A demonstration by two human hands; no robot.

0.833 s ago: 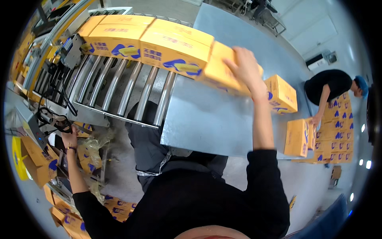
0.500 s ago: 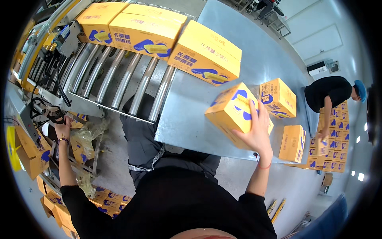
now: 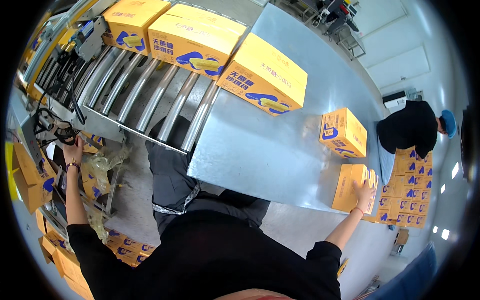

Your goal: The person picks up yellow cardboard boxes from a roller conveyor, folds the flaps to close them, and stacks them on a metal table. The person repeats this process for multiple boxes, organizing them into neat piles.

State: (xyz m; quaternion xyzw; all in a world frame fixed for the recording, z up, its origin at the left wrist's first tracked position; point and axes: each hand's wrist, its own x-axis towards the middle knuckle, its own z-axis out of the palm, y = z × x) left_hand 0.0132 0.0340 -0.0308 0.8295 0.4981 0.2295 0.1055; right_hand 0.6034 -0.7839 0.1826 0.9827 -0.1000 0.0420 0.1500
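Observation:
At the right edge of the metal table, my right hand (image 3: 366, 192) lies with spread fingers against a yellow carton (image 3: 345, 189), which stands upright. Whether a second carton is hidden behind it, I cannot tell. Another small yellow carton (image 3: 345, 132) stands a little farther off, apart from my hand. My left hand (image 3: 73, 151) is at the far left, reaching up beside black cables (image 3: 62, 132) on the machine. Its fingers are mostly hidden there, and what they touch does not show.
Larger yellow cartons (image 3: 265, 75) stand in a row from the roller conveyor (image 3: 162, 105) onto the metal table (image 3: 240, 155). A person in black (image 3: 407, 127) with a blue cap bends beside stacked cartons (image 3: 407, 195) at right. Open cartons (image 3: 32, 180) and clear plastic film (image 3: 100, 170) lie at left.
My right hand has moved right, away from the table's middle, where it held a tilted carton. It is now on the carton at the right edge. My left hand stays by the cables.

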